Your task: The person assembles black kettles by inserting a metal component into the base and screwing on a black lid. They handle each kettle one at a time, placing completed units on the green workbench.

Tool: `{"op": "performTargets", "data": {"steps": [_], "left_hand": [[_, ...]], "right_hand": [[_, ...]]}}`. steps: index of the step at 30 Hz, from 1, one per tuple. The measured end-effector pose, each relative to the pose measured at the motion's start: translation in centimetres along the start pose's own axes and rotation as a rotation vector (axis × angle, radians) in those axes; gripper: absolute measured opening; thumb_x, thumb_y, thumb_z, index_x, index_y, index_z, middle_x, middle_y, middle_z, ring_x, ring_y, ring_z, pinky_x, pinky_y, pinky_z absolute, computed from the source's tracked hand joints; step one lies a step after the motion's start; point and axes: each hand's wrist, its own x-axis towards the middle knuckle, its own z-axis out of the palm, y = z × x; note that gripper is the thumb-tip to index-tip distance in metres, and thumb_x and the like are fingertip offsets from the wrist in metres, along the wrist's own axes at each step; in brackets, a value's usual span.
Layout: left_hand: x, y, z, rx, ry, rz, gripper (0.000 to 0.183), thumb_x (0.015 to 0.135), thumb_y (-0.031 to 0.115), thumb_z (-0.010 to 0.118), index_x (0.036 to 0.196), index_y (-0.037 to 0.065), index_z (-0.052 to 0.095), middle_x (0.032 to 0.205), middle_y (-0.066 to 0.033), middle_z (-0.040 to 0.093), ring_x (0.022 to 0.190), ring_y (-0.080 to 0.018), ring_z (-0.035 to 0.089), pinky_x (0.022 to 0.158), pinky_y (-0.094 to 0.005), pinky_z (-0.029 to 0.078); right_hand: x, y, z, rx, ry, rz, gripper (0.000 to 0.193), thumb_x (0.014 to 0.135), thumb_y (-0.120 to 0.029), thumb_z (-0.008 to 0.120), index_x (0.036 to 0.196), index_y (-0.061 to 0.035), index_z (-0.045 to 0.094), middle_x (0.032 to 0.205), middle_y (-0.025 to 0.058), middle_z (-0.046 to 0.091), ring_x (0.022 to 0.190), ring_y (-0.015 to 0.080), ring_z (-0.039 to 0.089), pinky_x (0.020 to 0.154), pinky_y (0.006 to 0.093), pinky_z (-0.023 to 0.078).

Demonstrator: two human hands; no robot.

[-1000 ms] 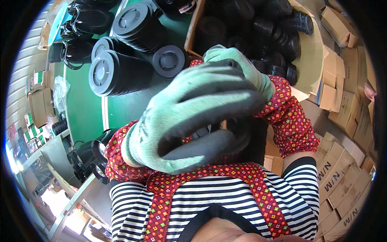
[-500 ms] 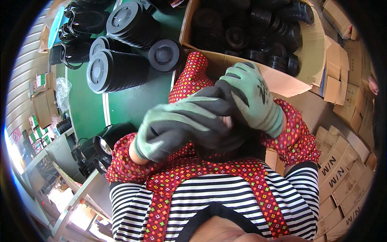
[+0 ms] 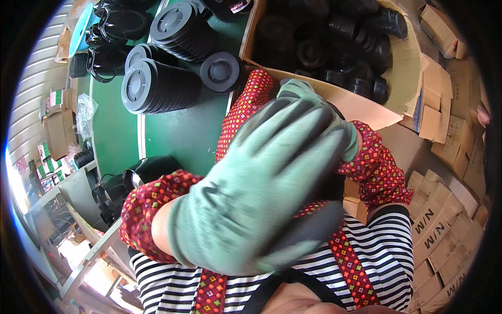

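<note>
My left hand point(image 3: 256, 183), in a green glove with dark coating, is blurred by motion. It spreads across the middle, its back turned up and thumb apart, hiding most of what lies beneath. Its fingertips reach over my right hand point(image 3: 299, 90), gloved alike, whose curled fingers show at the far side. Whatever sits between the hands is covered; a dark patch shows below them, and I cannot make out its kind. Both forearms wear red patterned sleeves.
On the green table point(image 3: 172, 131) lie stacks of round black lids point(image 3: 162, 86), a single stack point(image 3: 222, 72) and glossy black vessels point(image 3: 123, 23). An open carton point(image 3: 361, 102) at the far right holds many black parts. Flattened cartons point(image 3: 444, 225) stand at right; a black appliance-like thing point(image 3: 151, 170) sits at left.
My left hand has come up nearer, swinging over the right, and now shows its back with fingers stretched forward. The dark thing visible under the hands before is now mostly covered.
</note>
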Motion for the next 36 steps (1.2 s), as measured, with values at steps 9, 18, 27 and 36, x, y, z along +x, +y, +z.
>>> {"op": "performTargets", "data": {"steps": [9,18,27,36], "left_hand": [[0.7,-4.5,2.4,0.441,0.05,-0.343,0.073,0.099,0.035,0.069,0.158,-0.002,0.045,0.149,-0.0352,0.054,0.138,-0.0504,0.055,0.117,-0.0522,0.045],[2.4,-16.7,3.6,-0.08,0.164,0.029,0.046,0.104,0.021,0.061,0.146,0.002,0.061,0.124,-0.0218,0.074,0.112,-0.0397,0.073,0.097,-0.0431,0.057],[-1.1,-6.0,4.3,0.346,0.341,0.045,0.041,0.074,0.009,0.087,0.113,0.005,0.075,0.121,-0.0148,0.072,0.109,-0.038,0.071,0.094,-0.0483,0.058],[-1.9,-6.5,4.5,0.485,0.231,0.154,0.033,0.075,0.018,0.079,0.107,0.008,0.079,0.12,-0.0121,0.067,0.113,-0.0359,0.063,0.099,-0.0512,0.052]], "right_hand": [[0.4,-6.9,-1.2,-0.495,-0.025,0.15,0.046,0.086,-0.024,0.07,0.128,-0.0059,0.067,0.109,0.0132,0.064,0.102,0.0341,0.06,0.092,0.0494,0.045],[3.0,-14.4,-2.0,-0.765,-0.383,0.4,0.065,0.086,-0.031,0.077,0.141,0.002,0.062,0.111,0.0164,0.067,0.087,0.0321,0.064,0.08,0.0429,0.051],[4.0,-9.2,-10.0,-0.496,-0.315,-0.214,0.028,0.102,-0.023,0.069,0.118,-0.0002,0.073,0.087,0.0114,0.072,0.08,0.0258,0.073,0.077,0.0408,0.057],[8.0,-1.5,1.1,1.104,-0.345,0.382,0.039,0.113,-0.022,0.053,0.144,-0.0004,0.06,0.143,0.0166,0.066,0.134,0.0269,0.062,0.117,0.0408,0.047]]}}
